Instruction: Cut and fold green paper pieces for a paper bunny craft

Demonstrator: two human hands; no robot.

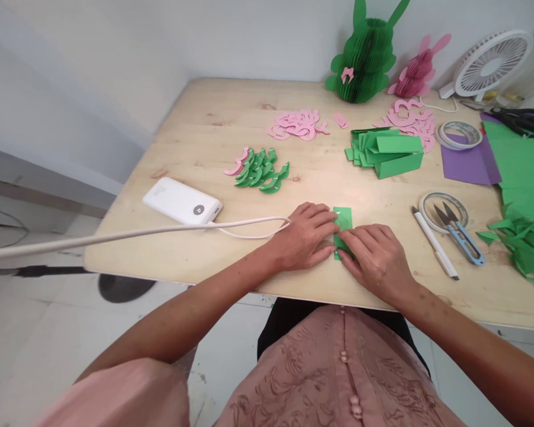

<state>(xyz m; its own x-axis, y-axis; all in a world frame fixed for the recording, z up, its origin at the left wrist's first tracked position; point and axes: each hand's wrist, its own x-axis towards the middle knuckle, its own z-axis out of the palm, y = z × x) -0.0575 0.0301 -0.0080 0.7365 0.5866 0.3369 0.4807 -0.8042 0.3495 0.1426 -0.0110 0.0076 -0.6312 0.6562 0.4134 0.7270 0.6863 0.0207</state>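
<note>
A small green paper piece [343, 218] lies on the table between both hands, with a faint curved outline on its upper part. My left hand [306, 236] holds its left edge, fingertips and thumb touching the paper. Over the lower right part, my right hand [380, 261] grips the paper with fingers closed together, and hides some of it. Farther back sit a pile of folded green paper pieces [387, 149] and a cluster of curled green cut-outs [260, 169]. Pink curved cut-outs [296, 124] are heaped behind these.
A white power bank [182, 200] with a cable [231, 224] lies left. At right are a marker [435, 243], blue thread snips [460, 234], tape rolls [460, 136], black scissors [520, 120] and green scraps [527, 240]. Green [365, 59] and pink [416, 74] paper rabbits and a fan [492, 65] stand behind.
</note>
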